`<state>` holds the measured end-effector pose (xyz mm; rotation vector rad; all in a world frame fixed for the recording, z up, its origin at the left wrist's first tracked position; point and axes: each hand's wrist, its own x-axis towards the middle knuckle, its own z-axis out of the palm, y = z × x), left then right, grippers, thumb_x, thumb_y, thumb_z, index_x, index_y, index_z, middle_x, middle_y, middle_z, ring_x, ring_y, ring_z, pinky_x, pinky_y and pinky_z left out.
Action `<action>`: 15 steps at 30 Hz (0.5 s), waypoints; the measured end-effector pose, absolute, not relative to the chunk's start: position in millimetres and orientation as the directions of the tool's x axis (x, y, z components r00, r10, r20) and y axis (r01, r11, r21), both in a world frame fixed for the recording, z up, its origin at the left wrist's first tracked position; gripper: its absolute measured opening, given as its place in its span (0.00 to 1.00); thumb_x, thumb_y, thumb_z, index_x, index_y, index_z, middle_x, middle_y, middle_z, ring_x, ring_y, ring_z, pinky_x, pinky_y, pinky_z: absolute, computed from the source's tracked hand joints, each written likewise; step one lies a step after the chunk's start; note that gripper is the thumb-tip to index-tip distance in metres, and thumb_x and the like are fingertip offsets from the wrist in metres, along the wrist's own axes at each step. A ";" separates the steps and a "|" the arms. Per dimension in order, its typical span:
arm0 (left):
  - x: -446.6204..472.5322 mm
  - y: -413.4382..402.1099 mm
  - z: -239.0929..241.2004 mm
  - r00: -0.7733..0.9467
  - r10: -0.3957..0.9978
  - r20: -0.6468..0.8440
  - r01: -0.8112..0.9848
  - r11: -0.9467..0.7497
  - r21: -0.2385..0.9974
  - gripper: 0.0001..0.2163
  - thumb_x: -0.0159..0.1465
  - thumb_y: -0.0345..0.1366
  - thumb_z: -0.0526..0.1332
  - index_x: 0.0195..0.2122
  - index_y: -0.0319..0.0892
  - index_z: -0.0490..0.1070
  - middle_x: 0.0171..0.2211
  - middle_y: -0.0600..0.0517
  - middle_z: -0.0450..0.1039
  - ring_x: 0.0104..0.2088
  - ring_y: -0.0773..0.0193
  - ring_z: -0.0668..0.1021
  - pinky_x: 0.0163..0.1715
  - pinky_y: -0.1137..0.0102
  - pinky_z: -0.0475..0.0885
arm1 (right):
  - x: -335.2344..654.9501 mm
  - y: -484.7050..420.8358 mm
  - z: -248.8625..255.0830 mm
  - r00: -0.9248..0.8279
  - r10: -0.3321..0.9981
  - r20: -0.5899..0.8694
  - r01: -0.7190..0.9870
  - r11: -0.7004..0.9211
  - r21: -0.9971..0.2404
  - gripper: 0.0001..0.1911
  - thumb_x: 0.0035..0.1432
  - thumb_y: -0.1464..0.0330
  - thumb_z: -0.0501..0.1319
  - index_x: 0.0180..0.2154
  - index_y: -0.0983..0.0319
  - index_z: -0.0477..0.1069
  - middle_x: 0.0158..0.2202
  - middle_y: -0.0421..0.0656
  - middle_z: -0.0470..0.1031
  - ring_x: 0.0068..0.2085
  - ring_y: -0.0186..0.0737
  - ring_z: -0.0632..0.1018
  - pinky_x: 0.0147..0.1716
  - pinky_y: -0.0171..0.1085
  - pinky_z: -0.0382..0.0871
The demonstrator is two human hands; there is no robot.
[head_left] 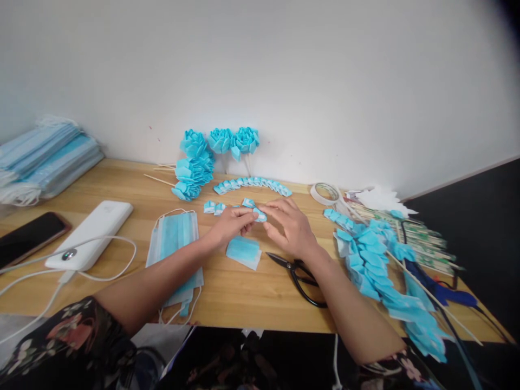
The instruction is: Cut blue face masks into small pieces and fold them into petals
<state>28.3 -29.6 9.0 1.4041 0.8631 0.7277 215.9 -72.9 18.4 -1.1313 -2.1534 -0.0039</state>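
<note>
The left hand (pixel 233 225) has its thumb and fingertips closed on a small folded blue piece (pixel 260 215), held low over the middle of the wooden table (pixel 260 311). The fingertips cover part of it, so its full outline is hidden. The right hand (pixel 290 227) is open, thumb parted from the index finger; that fingertip seems to touch the piece's far edge, though the overlap is hard to read. Another folded piece (pixel 248 203) shows just beyond, and a short row of folded pieces (pixel 214 208) runs in behind the left hand, so its count cannot be told.

Near the hands lies a flat blue rectangle (pixel 242 253). The right forearm covers part of the black scissors' (pixel 303 279) handles, and the left forearm crosses the loose masks (pixel 174 233). Farther back, a curved row of folded pieces (pixel 252 184) lies in full view before 2 upright blue flowers (pixel 246 140); more flowers (pixel 194 170) to the left overlap too closely to separate.

The mask stack (pixel 52 154) and the phone (pixel 32 235) are cut off by the left edge; a white power bank (pixel 95 230) shows whole. At right, blue strips (pixel 365 262) partly bury a blue tool (pixel 457 295).
</note>
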 end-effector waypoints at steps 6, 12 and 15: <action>29.3 -28.2 7.6 0.527 0.847 -0.076 0.084 0.037 0.996 0.16 0.57 0.47 0.60 0.22 0.39 0.67 0.20 0.55 0.65 0.21 0.71 0.67 0.23 0.74 0.63 | 216.3 -69.7 12.3 -0.065 0.922 0.381 0.536 0.354 -0.767 0.19 0.66 0.64 0.53 0.57 0.57 0.66 0.46 0.46 0.76 0.47 0.43 0.76 0.48 0.46 0.69; 29.7 -29.1 6.6 0.511 0.859 -0.024 0.115 -0.040 0.993 0.17 0.58 0.47 0.60 0.20 0.40 0.64 0.18 0.56 0.61 0.21 0.72 0.65 0.22 0.75 0.61 | 216.3 -66.6 3.9 -0.080 0.971 0.224 0.305 0.238 -0.922 0.20 0.63 0.62 0.56 0.56 0.58 0.68 0.37 0.41 0.73 0.39 0.39 0.75 0.43 0.41 0.70; 29.7 -29.4 6.0 0.506 0.862 -0.006 0.109 -0.057 0.992 0.17 0.58 0.48 0.60 0.20 0.40 0.63 0.18 0.57 0.61 0.20 0.72 0.65 0.21 0.75 0.61 | 215.4 -66.7 4.1 -0.102 0.966 0.237 0.280 0.257 -0.925 0.21 0.61 0.63 0.58 0.55 0.58 0.68 0.38 0.42 0.72 0.39 0.38 0.74 0.42 0.40 0.70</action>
